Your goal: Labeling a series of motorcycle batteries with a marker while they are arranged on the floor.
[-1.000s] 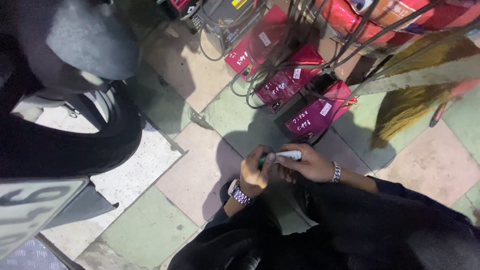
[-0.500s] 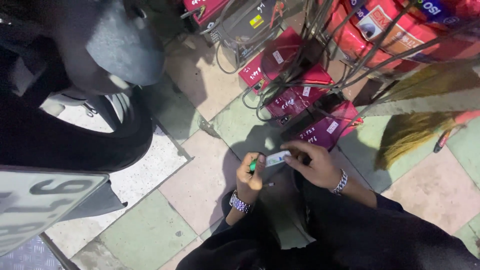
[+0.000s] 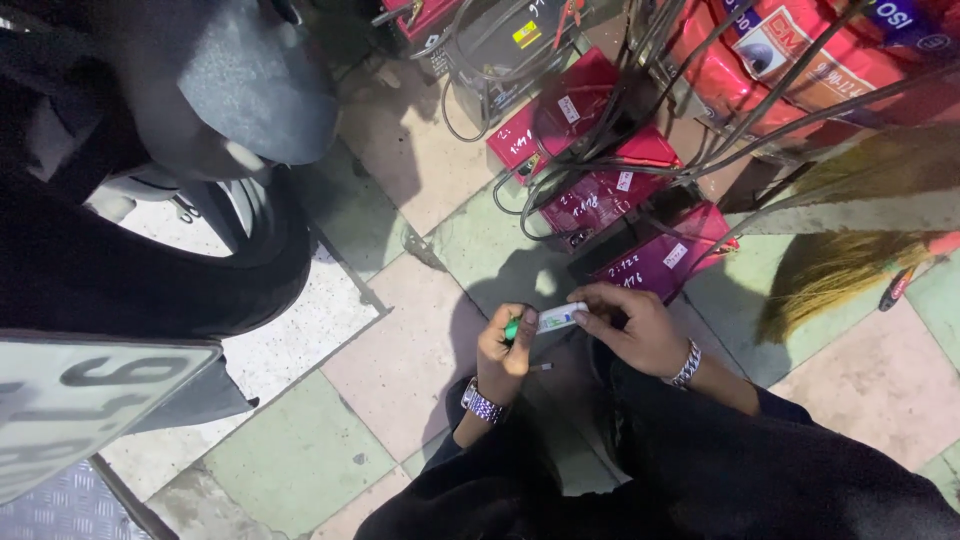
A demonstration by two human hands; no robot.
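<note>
Left hand [image 3: 503, 352] and right hand [image 3: 632, 328] are meeting over the floor, both working one small white tube [image 3: 556, 318] w/ a green cap [image 3: 512, 328]. Left fingers are curling shut around the green-cap end; right fingers are pinching the white end from the other side. The tube is lying roughly level between the two hands, held above the tiles, near the middle of the view.

Progress (a judgement only): the cap is looking seated on the tube, so the opening seems not yet done; nothing is being applied to anything. Cannot tell whether the cap is being twisted. A thin small stick-like bit [image 3: 541, 367] is showing just below the hands; too small to identify.

Surface and surroundings: no desk here, the work is happening over a tiled floor [image 3: 300, 450] of pale green, pink and speckled white squares, worn and dusty. Far and right, three magenta batteries [image 3: 655, 262] are sitting in a row w/ dark cables [image 3: 600, 160] looping over them, and red cartons [image 3: 800, 60] are stacked beyond. A straw broom [image 3: 850, 260] is lying far right. On the left a black tyre [image 3: 200, 290] and dark mudguard [image 3: 250, 80] of a two-wheeler are crowding in, w/ a white number plate [image 3: 70, 410] near left. Both wrists are wearing metal bands, sleeves dark.
</note>
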